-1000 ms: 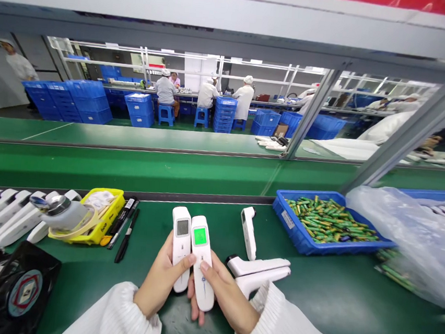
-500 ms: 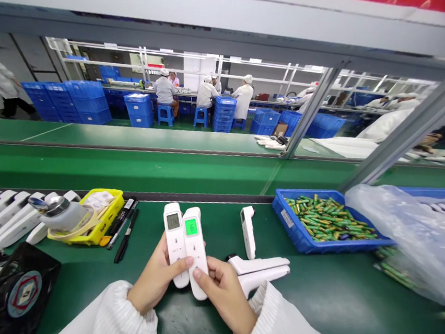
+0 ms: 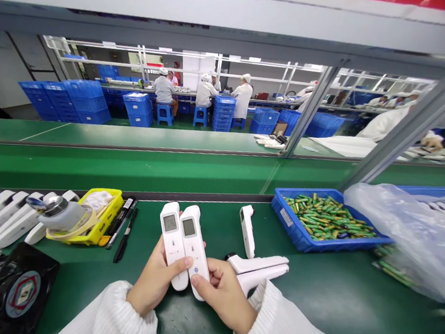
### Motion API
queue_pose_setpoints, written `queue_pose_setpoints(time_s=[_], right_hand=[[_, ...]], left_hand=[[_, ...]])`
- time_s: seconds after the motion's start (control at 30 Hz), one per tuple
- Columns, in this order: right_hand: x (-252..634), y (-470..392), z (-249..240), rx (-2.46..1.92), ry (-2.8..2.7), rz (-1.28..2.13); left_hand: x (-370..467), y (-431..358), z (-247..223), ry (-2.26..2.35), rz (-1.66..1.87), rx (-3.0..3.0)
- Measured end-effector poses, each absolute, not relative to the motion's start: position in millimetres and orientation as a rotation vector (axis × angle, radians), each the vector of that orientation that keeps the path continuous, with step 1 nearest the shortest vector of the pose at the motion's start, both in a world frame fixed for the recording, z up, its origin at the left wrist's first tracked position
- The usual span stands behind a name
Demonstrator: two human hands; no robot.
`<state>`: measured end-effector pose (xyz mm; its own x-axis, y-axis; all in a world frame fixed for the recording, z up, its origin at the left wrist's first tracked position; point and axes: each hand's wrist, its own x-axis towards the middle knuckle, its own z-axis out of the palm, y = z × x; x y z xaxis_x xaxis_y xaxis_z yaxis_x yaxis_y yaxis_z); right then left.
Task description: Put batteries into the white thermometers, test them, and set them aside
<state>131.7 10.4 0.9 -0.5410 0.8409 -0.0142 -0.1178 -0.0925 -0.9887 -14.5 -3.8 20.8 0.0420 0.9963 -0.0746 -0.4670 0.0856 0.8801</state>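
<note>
Two white handheld thermometers are held side by side above the green table, screens facing me. My left hand [image 3: 157,276] is closed on the left thermometer [image 3: 173,241], its thumb across the lower body. The right thermometer [image 3: 194,243] is in my right hand [image 3: 226,294], whose thumb lies near its lower end. Faint characters show on the left screen; the right screen is grey and unlit. Beyond my right hand lie two more white thermometers [image 3: 262,265], partly hidden by the hand and sleeve. Another single thermometer [image 3: 247,232] rests farther back.
At the right are a blue tray [image 3: 298,238] of green batteries and a plastic bag [image 3: 413,232]. To the left are a yellow basket [image 3: 114,209] with a bottle, black pens [image 3: 124,236], a row of thermometers [image 3: 8,220] and a black object [image 3: 33,290]. People sit beyond.
The right thermometer's screen has gone from lit green to unlit grey. Both thermometers have shifted slightly left at their tops. At the far left, a walking person has mostly left the view.
</note>
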Motion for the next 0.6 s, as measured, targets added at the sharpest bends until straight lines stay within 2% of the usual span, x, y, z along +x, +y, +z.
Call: queue_pose_setpoints(time_s=[0.27, 0.6], right_hand=[[136.4, 7.2, 1.7, -0.792, -1.577, 1.587], [133.2, 9.2, 1.4, -0.896, -1.546, 1.606]], left_hand=[[-16.1, -3.8, 19.7, 0.851, 1.314, 0.784], [-14.4, -2.9, 20.9, 0.876, 1.307, 0.729]])
